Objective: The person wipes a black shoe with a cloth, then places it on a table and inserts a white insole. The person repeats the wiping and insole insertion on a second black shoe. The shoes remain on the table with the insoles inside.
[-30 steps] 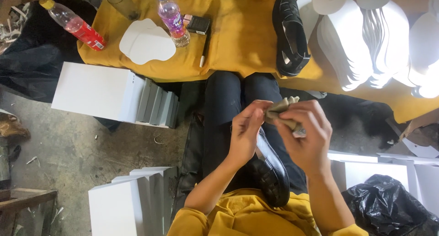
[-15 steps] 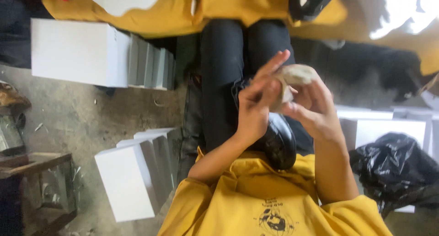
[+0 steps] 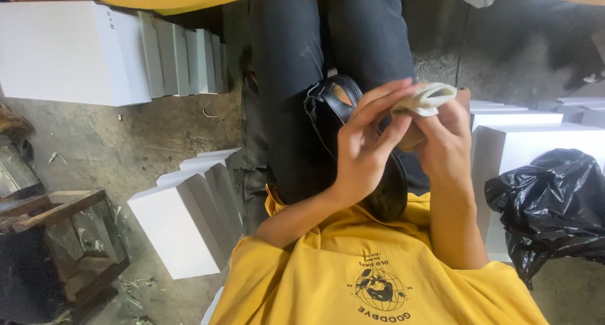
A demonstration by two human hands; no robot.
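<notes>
Hands [image 3: 403,142] around half-hidden cream cloth [image 3: 427,99]

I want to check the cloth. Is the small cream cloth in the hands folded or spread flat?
Folded: the small cream cloth is bunched in layers between left hand and right hand.

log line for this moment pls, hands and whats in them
left hand: pinching cloth | right hand: holding cloth | black shoe: on lap | white boxes: on floor
</notes>
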